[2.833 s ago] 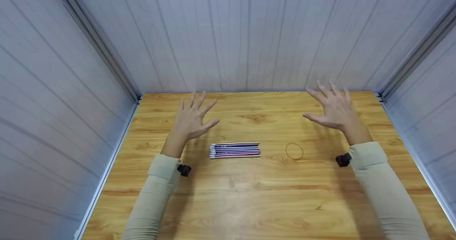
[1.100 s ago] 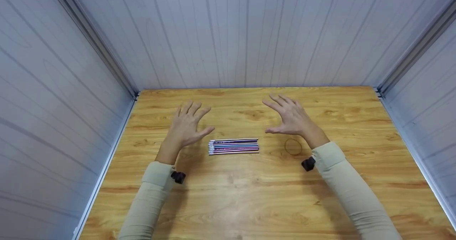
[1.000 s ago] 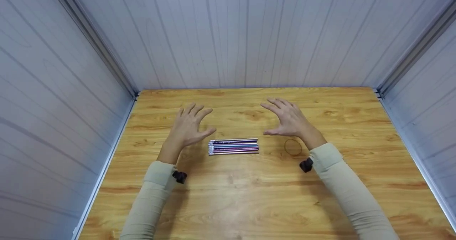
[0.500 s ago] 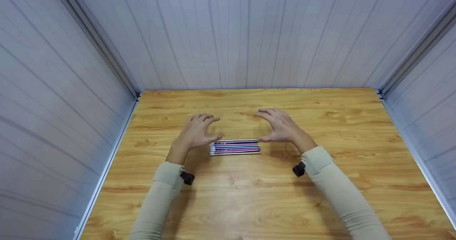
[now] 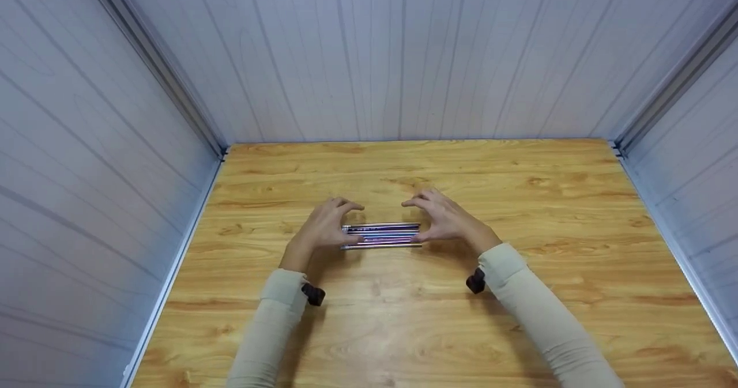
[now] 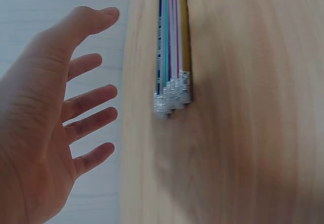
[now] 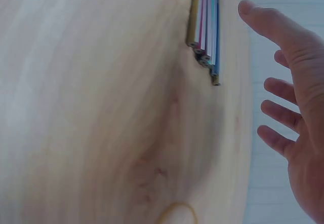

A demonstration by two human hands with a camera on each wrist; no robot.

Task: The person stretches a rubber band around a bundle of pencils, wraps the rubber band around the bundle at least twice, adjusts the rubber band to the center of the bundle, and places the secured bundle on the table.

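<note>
Eraser-tipped pencils [image 5: 389, 234]: left hand [image 5: 327, 225] and right hand [image 5: 444, 219] wide, thumbs apart from fingers, holding nothing, poised at the row's ends. Row lies flat on wood-grain table [image 5: 375, 319]. Probably light, stiff, slick, apt to roll; best squeezed sideways near both ends. Dark-blue pencil [image 6: 160, 31]: printing illegible.

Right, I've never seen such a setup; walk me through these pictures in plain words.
No robot here: just a person's left hand and right hand. The wide picture comes from a camera worn on the head, looking down. The two close ones come from the small black cameras on the wrists. On the wooden table lies a row of pencils, eraser ends toward the left hand. A rubber band shows at the bottom of the right wrist picture. Neither hand holds anything; both hover by the pencils, fingers apart.
</note>
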